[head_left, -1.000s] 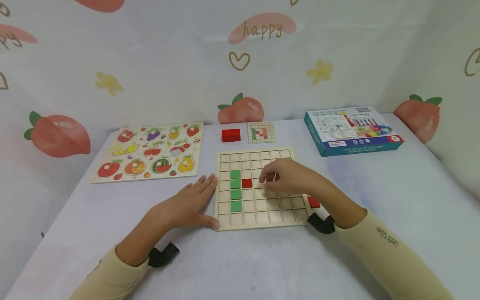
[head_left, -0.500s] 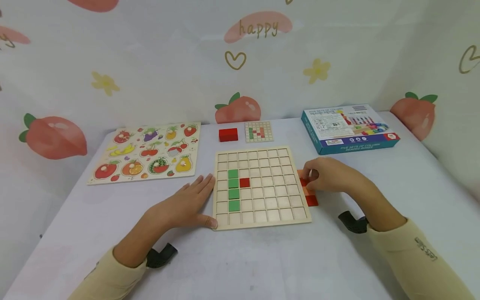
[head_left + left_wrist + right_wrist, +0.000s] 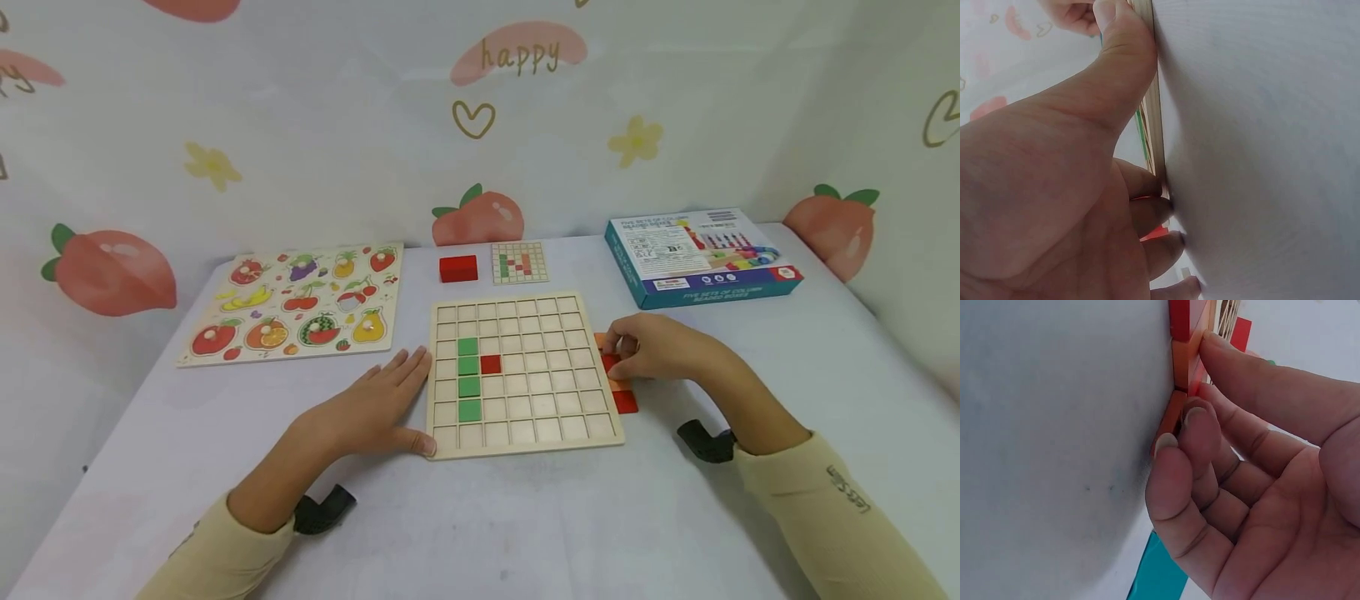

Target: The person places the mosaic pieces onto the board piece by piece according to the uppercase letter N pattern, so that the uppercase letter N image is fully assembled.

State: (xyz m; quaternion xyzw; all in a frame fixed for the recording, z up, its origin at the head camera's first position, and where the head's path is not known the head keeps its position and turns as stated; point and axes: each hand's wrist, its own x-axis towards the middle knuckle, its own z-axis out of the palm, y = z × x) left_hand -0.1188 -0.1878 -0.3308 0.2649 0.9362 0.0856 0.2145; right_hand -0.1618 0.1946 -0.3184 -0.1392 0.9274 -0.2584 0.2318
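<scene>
A wooden grid board (image 3: pixel 551 431) lies flat, with several green tiles (image 3: pixel 468 387) in a column and one red tile (image 3: pixel 491 364) beside them. At its left edge rests my left hand (image 3: pixel 367 408), fingers straight and the thumb on the corner. In the left wrist view, that thumb lies along the board's side (image 3: pixel 1155 125). Right of the board, my right hand (image 3: pixel 656 346) is over a row of red and orange tiles. Its curled fingers pinch a red tile (image 3: pixel 1169 422), which sits tilted in the right wrist view. The thumb tip is by an orange tile (image 3: pixel 1185 362).
A fruit peg puzzle (image 3: pixel 296 304) lies at the back left. Behind the board are a red block (image 3: pixel 458 268) and a small pattern card (image 3: pixel 520 262). A teal-sided box (image 3: pixel 701 258) lies at the back right, near the cloth backdrop (image 3: pixel 337 125).
My right hand has moved from over the board to the tiles at its right, where it has stayed for the last half second. The left hand keeps its place.
</scene>
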